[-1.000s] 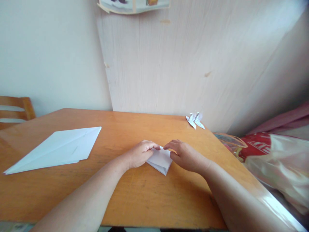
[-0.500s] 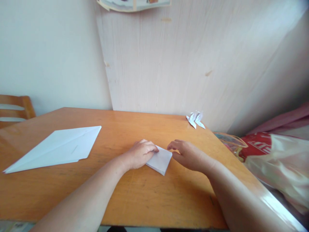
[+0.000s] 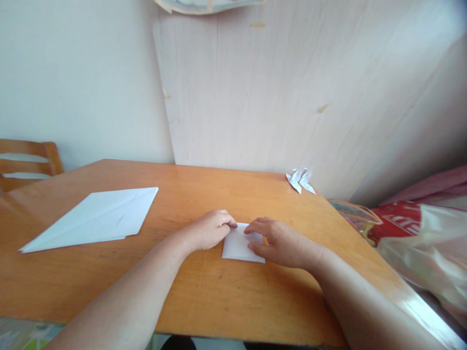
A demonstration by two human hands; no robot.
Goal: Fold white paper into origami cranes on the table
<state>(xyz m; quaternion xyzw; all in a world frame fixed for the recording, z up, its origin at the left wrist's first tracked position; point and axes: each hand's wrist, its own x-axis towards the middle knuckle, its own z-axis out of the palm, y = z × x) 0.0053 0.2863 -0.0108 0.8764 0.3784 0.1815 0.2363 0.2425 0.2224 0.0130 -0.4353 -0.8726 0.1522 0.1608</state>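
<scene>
On my feed: one small folded paper flat on the tabletop. Left hand at its far left corner; I cannot tell whether that grip pinches. Right hand over its right side, grip spread. One larger folded paper well left. Two paper figures, far right corner. One chair, partly visible.

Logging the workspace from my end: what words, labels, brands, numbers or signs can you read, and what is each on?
No text can be read.
Red plastic at right: white marks, perhaps lettering, too blurred to read.
Folded paper figures: faint marks, too small to tell.
Large folded paper: faint line, no legible writing.
Small folded paper: none seen.
</scene>
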